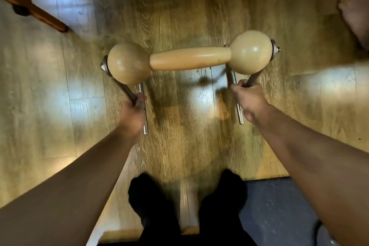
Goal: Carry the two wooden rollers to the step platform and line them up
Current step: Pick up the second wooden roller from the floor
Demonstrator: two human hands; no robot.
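A home room (wood-plank floor (179,16), bare foot (353,12)).

Pale roller (187,59), smooth glossy varnished wood, catching light; its rods (237,94) brushed metal; floor (179,136) grained wood planks, slight sheen.

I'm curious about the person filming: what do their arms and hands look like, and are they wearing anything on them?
Both forearms are bare, with no sleeves in view. The left hand and right hand wear no gloves, and no rings or watch show. Dark trousers are visible below.
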